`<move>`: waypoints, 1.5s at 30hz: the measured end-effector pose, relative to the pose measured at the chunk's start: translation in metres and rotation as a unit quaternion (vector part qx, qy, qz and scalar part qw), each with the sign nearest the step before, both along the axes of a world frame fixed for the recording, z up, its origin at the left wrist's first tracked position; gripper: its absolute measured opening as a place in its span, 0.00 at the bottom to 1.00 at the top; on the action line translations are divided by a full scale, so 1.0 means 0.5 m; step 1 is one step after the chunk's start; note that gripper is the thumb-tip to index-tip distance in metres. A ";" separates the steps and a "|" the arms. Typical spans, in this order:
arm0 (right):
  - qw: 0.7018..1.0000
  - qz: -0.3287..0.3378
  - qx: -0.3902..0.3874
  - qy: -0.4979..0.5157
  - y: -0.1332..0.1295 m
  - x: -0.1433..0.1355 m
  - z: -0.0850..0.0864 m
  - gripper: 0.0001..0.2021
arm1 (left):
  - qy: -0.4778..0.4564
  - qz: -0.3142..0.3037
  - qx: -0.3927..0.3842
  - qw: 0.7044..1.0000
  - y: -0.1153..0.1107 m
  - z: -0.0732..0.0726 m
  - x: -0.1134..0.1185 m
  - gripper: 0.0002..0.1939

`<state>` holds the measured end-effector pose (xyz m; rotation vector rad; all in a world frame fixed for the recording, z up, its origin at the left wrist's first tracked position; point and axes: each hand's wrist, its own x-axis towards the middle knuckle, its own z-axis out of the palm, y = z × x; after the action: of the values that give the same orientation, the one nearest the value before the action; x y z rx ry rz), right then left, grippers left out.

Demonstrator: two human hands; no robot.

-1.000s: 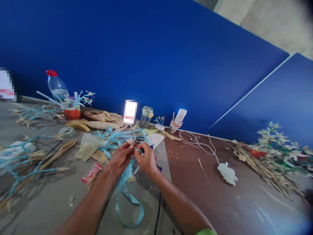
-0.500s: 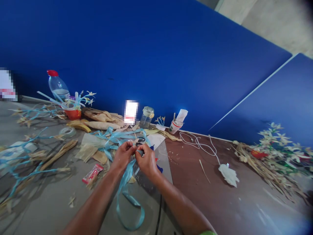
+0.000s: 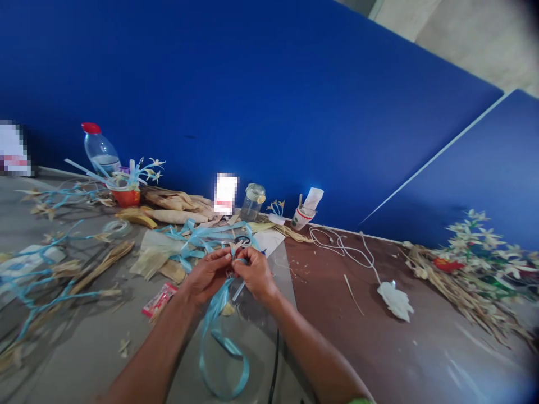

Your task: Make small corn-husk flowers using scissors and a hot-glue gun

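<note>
Friend: How does that blue ribbon (image 3: 217, 306) handle?

Me: Light and soft, I'd judge, with a shine that probably makes it slippery. It would slide if I took it loosely, so I'd grip it flat, close to the pale flower (image 3: 236, 247).

Friend: And the flower?

Me: Nearly weightless, I think, with thin petals that could bend or tear. I'd hold it low, at the base, and leave the tips alone.

Friend: Where are they now?

Me: The flower pokes up between my 2 hands. The ribbon runs from my fingertips and trails down to a loose loop on the tabletop (image 3: 84, 348). My left hand (image 3: 210, 274) is pinched at the flower's base, as far as I can see; my right hand (image 3: 257, 275) has thumb and forefinger together on the ribbon. The exact contact is hidden.

Friend: What differs from 0.5 s ago?

Me: The petals show more clearly above my fingers, and my right hand sits slightly further right. The loop lies much the same
</note>
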<state>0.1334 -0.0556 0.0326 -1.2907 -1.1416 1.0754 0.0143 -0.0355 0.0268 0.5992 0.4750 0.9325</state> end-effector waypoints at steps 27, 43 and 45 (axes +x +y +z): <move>0.961 -0.031 0.090 -0.261 -0.001 0.014 -0.017 0.04 | 0.261 0.206 0.120 0.935 0.020 -0.019 0.016 0.05; 0.993 0.004 0.011 -0.115 0.017 0.041 -0.008 0.06 | 0.036 0.075 -0.026 0.996 0.008 -0.028 0.018 0.11; 0.995 0.017 0.004 -0.102 0.017 0.037 -0.013 0.07 | 0.041 0.067 -0.032 0.996 0.010 -0.030 0.017 0.09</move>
<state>0.1520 -0.0469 0.0260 -1.4041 -1.3235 0.9790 0.0228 -0.0303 0.0118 0.5539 0.6228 1.0195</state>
